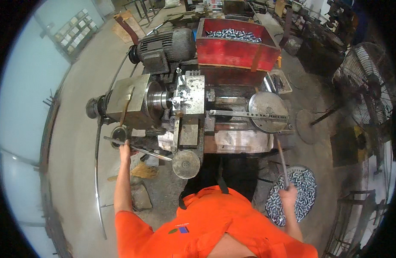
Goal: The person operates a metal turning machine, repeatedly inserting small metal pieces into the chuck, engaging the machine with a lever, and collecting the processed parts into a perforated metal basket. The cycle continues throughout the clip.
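Note:
My left hand (125, 151) is closed round a metal lever (152, 154), which runs toward a round grey disc (186, 164) at the front of a small lathe. On the right, my right hand (288, 194) grips a long handle (283, 159) that reaches down from near a larger metal disc (269, 107). A perforated flat bar (245, 114) lies across that larger disc. Between my hands stand the lathe's chuck (157, 99) and its steel tool block (192, 95). Whether a part sits in the chuck is too small to tell.
A red bin (238, 51) of small metal pieces stands behind the lathe, beside a dark motor (165, 47). Near my right hand, a round container (307, 189) holds many similar pieces. A large fan (365, 84) stands far right. A straw brush (145, 170) lies below my left hand.

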`<state>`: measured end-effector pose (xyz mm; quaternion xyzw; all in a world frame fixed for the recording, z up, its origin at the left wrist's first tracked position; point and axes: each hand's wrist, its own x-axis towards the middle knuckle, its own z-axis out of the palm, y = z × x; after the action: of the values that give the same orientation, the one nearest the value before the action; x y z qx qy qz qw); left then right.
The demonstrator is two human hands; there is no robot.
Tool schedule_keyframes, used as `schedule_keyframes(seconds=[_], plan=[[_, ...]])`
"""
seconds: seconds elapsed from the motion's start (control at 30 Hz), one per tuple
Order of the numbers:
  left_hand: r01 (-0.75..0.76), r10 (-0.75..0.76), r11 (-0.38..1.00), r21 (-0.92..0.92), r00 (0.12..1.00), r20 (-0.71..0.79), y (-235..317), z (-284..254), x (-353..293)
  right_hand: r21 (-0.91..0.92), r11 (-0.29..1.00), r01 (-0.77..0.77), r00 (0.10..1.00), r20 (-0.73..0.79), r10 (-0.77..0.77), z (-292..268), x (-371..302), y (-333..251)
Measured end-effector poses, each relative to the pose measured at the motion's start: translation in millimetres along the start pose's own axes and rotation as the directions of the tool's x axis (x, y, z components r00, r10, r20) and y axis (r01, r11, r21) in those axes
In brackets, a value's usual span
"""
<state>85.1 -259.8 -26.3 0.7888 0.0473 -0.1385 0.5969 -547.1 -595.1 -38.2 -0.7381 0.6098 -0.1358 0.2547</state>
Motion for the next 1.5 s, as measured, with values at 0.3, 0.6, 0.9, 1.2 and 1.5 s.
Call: schedule_keyframes(seconds=[0.3, 0.6, 0.9, 1.2, 1.5], plan=[[-0.055, 0.067, 0.995, -0.088, 0.988, 0.138, -6.2, 15.2, -1.4, -0.663, 0.725, -0.186, 0.957, -0.289, -0.019, -77.1, 213.9, 52.4], [-0.231, 0.096, 0.773, 0.59, 0.963, 0.252, -80.9, -29.5, 29.5, -0.22, 0.923, 0.315, 0.844, -0.38, -0.378, 35.5, 115.4, 0.4], [-0.016, 0.183, 0.525, 0.851, 0.979, -0.095, -166.3, 51.2, 5.7, -0.003, 0.981, 0.195, 0.979, 0.058, -0.194, 75.2, 40.9, -39.7], [-0.475, -0.006, 0.082, 0.876, 0.879, 0.478, -116.7, 14.4, 20.1, 0.031, 0.944, 0.327, 0.943, 0.052, -0.328, 46.6, 79.6, -93.4], [-0.359, 0.023, 0.384, 0.851, 0.925, 0.38, -103.3, -47.0, 30.1, 0.28, 0.486, 0.828, 0.512, -0.023, -0.859, 25.0, 113.7, -358.6]])
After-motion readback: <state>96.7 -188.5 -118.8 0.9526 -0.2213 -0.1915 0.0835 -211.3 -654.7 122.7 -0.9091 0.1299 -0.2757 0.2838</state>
